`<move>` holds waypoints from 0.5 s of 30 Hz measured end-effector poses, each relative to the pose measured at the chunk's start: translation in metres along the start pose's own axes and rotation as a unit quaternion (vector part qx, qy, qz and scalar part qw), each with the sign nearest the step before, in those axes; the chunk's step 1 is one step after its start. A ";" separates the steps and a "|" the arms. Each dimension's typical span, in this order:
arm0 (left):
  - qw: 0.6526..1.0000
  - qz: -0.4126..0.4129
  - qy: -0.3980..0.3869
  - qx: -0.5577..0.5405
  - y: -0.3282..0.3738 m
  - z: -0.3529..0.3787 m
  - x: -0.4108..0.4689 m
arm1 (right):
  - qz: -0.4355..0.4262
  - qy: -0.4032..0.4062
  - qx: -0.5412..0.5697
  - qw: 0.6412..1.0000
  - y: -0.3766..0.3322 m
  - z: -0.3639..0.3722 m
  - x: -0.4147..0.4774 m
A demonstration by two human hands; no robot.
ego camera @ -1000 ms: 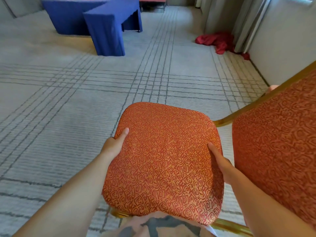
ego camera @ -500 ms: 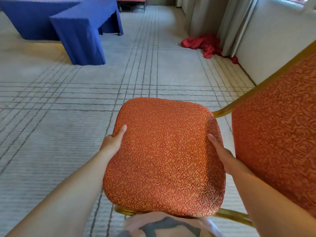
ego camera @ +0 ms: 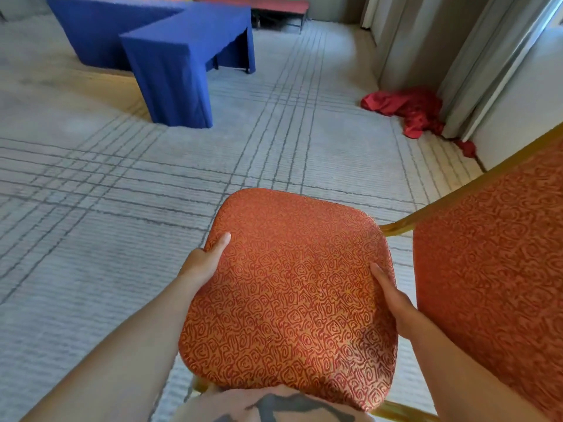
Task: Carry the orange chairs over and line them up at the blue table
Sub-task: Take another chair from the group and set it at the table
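I have left hand point(ego camera: 202, 263) and right hand point(ego camera: 393, 296) gripping the orange chair point(ego camera: 289, 293) by its padded seat sides (soft, likely bulky); its gold frame point(ego camera: 396, 228) seems firmer

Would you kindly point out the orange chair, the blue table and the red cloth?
orange chair point(ego camera: 289, 284), head view, seat cushion middle
blue table point(ego camera: 189, 28), head view, bare tabletop
red cloth point(ego camera: 408, 108), head view, crumpled heap middle

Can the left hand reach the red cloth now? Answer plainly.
Probably not: the left hand grips the seat of the orange chair, and the red cloth lies well off across the carpet, to the right.
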State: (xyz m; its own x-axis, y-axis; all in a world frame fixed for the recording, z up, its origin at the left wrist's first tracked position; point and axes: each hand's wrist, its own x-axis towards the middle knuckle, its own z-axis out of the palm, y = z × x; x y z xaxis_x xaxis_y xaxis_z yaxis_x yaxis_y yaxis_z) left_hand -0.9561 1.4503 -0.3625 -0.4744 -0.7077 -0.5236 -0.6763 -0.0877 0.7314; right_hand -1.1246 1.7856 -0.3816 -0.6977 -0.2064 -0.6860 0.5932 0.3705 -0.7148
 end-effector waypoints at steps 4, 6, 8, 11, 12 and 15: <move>1.000 0.015 0.011 0.008 0.056 0.005 0.086 | -0.003 -0.002 0.017 1.000 -0.060 0.028 0.074; 0.999 0.026 0.015 0.013 0.089 0.003 0.137 | -0.012 -0.003 0.034 0.999 -0.094 0.047 0.115; 0.999 0.041 0.022 0.021 0.128 -0.003 0.188 | -0.021 -0.002 0.044 0.999 -0.134 0.069 0.149; 0.997 0.064 0.033 0.024 0.186 -0.015 0.258 | -0.028 0.009 0.055 0.998 -0.198 0.100 0.194; 0.996 0.075 0.036 0.023 0.203 -0.018 0.276 | -0.035 0.016 0.057 0.998 -0.218 0.107 0.206; 0.995 0.089 0.036 0.022 0.253 -0.024 0.329 | -0.038 0.034 0.051 0.997 -0.277 0.127 0.243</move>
State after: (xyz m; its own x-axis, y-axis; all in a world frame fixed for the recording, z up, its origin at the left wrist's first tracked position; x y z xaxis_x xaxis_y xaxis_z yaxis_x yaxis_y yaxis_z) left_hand -1.2695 1.1788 -0.3396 -0.5474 -0.7583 -0.3540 -0.6103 0.0723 0.7889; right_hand -1.4082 1.5180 -0.3675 -0.7660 -0.1674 -0.6207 0.5728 0.2606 -0.7772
